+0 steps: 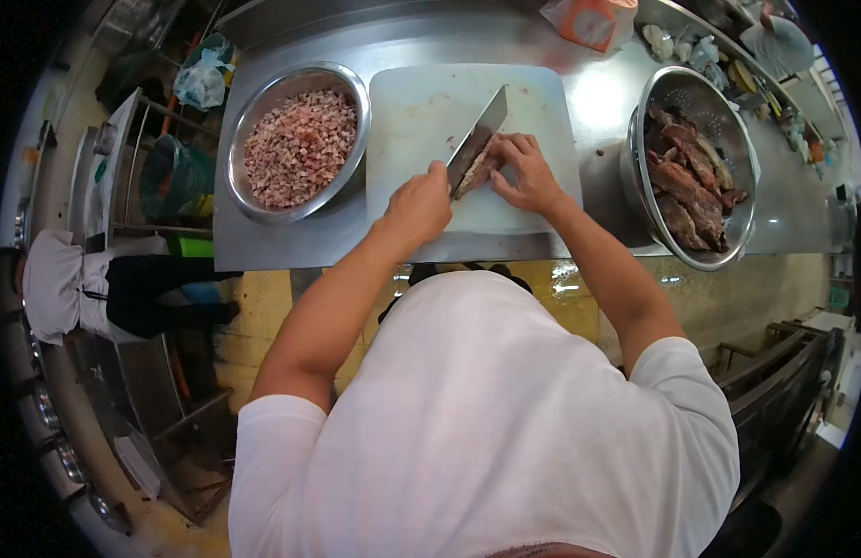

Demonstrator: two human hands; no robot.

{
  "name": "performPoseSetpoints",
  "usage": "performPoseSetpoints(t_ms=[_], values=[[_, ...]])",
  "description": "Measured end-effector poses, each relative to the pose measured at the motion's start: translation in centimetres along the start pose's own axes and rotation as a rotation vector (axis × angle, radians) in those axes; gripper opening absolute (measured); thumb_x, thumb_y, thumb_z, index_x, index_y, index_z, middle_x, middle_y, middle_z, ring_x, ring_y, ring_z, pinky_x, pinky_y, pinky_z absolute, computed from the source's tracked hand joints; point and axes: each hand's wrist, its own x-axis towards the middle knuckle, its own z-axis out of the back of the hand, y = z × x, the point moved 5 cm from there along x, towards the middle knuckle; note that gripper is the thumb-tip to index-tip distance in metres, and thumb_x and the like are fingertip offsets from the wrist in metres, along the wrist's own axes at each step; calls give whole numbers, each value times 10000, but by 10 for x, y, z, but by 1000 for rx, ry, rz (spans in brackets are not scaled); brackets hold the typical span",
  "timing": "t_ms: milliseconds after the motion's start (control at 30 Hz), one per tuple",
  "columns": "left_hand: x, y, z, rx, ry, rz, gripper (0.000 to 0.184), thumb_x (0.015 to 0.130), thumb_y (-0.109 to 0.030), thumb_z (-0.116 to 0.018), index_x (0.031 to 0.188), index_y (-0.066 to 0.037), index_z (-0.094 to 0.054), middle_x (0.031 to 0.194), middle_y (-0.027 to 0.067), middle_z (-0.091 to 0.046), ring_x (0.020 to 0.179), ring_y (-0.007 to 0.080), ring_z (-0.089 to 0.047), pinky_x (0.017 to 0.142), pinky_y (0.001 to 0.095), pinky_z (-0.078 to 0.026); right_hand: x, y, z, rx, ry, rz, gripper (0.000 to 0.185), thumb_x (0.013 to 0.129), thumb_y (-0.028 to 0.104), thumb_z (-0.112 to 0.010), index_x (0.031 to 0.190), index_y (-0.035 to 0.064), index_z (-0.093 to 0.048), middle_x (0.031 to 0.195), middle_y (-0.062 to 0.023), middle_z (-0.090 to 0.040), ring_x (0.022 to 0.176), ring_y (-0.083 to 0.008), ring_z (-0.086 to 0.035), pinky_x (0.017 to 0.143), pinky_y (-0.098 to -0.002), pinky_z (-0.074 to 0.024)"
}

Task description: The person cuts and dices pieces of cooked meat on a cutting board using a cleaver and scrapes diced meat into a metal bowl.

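Observation:
My left hand [421, 203] is closed around the handle of a broad-bladed kitchen knife [486, 124], whose blade points away from me and to the right. With bent fingers, my right hand [525, 174] holds a piece of meat [477, 172] against the white cutting board [421, 102]. The blade lies along the left side of this meat; whether it has entered it I cannot tell. Left of the board stands a steel bowl [354, 93] of small diced meat [300, 149]. To the right, a steel colander [748, 139] holds several larger dark-brown meat pieces [688, 181].
The steel table [607, 121] ends at a front edge close to my body. An orange-and-white bag [593, 23] sits at the back. Plastic bags and other items line the right rear edge. Another person [123, 288] in white top and dark trousers is at the far left.

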Motion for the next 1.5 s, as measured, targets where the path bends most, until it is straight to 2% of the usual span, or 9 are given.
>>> performPoseSetpoints(t_ms=[167,333,633,733,900,1033,1300,1400,1500], values=[[-38,-20,31,110,87,43,210,1056,-168,-498,1128,28,-480,953,333,-691,948,543,-666,849,613,-498,0,0,0,18,-41,-33,429,776,181,-733,1162,28,-623,1210,-198,-605,1157,-418,-526,1021,-488,-474],[-53,-30,26,155,151,128,189,1059,-159,-473,1113,23,-474,950,341,-687,947,541,-669,842,612,-502,-1,-4,-5,13,-28,-31,421,769,181,-734,1146,29,-620,1186,-195,-600,1143,-415,-528,1011,-486,-480],[-36,-24,18,78,122,82,196,1040,-134,-508,1105,48,-484,941,344,-678,898,544,-666,833,620,-494,-5,-6,-7,52,-51,-40,412,763,170,-730,1139,42,-618,1171,-181,-602,1131,-411,-527,993,-488,-483],[-11,-17,-3,48,30,73,215,1046,-144,-507,1104,61,-480,934,350,-677,908,546,-664,832,615,-494,0,-8,-1,58,-50,-19,426,758,160,-730,1151,41,-617,1187,-182,-601,1135,-413,-525,996,-489,-480],[-44,-7,18,46,168,126,224,1047,-142,-513,1094,75,-479,924,361,-676,926,545,-665,853,590,-503,-1,-5,-6,63,-48,-12,446,753,144,-723,1172,35,-615,1211,-191,-596,1146,-421,-517,1008,-493,-468],[-8,2,-14,-18,2,42,232,1042,-140,-521,1095,82,-485,938,365,-678,940,532,-674,848,584,-507,3,-1,1,66,-7,-18,448,754,138,-715,1178,37,-614,1199,-192,-591,1160,-420,-507,1011,-500,-459],[-44,63,-7,-199,15,68,225,1036,-186,-555,1070,28,-492,961,335,-682,917,536,-656,817,601,-496,25,3,1,-45,57,49,370,856,214,-772,1168,59,-644,1184,-172,-603,1169,-423,-508,999,-503,-468],[-52,45,15,-71,-56,56,215,1040,-187,-545,1062,22,-500,953,334,-678,920,548,-643,806,622,-484,31,-2,-2,21,10,-110,314,859,193,-784,1115,63,-657,1157,-151,-611,1150,-409,-527,982,-481,-479],[-55,31,21,-5,-100,27,194,1042,-168,-530,1066,20,-488,911,333,-674,913,551,-640,788,632,-475,33,-13,-7,61,5,-72,253,855,144,-786,1059,63,-659,1092,-121,-627,1078,-363,-567,960,-453,-488]])
